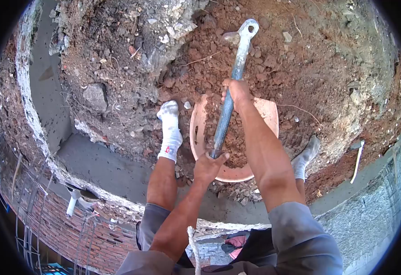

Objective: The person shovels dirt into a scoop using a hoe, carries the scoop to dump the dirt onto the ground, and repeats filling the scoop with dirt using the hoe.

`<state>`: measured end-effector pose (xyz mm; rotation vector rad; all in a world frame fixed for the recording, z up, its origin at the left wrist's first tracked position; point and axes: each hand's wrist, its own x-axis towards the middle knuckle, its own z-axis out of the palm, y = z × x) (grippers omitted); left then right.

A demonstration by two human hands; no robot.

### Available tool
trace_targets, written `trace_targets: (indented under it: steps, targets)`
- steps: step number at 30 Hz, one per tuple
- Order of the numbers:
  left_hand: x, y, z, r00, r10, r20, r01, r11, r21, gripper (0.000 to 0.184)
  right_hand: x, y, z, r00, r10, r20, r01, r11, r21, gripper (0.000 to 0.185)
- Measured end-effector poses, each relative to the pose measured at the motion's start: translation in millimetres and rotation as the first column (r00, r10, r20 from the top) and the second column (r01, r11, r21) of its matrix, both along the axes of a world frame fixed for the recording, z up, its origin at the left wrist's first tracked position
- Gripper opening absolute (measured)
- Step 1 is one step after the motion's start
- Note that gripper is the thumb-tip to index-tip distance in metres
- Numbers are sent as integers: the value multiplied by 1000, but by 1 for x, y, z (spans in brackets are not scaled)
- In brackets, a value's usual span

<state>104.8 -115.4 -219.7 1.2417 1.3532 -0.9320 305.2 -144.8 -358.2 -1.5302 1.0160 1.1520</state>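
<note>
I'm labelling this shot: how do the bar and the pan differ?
The bar is long and narrow; the pan is broad and rounded. The bar is mostly bluish-grey, the pan pale orange. The left hand and right hand hold the bar, while the pan rests on the ground with soil in it.

bar [224, 117] looks metallic, worn, dull | pan [268, 111] looks plastic, smooth, matt | soil [273, 59] is rough, crumbly | white sock [171, 130] is cloth | ledge [104, 158] looks like smooth, matt cement
</note>
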Motion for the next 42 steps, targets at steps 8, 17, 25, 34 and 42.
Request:
trace_targets:
  steps: [8, 17, 25, 34, 42]
  targets:
    - [-260, -181, 68, 804, -454, 384, 249, 843, 476, 58, -206, -140, 157, 976, -217, -19, 217, 976, -26, 25]
    - [236, -92, 7, 517, -363, 775, 536, 843, 37, 35, 197, -188, 266, 312, -141, 939, 121, 987, 108, 14]
    - [136, 23, -103, 780, -450, 434, 467, 881, 74, 52, 96, -34, 37, 746, -128, 653, 248, 964, -94, 20]
    - [20, 42, 52, 983, 148, 107, -144, 989, -44, 54, -33, 21, 4, 999, -3, -37, 4, 999, 34, 11]
    - [3, 4, 60, 1000, 14, -8, -14, 996, -92, 58, -32, -2, 11, 996, 7, -88, 5, 991, 135, 9]
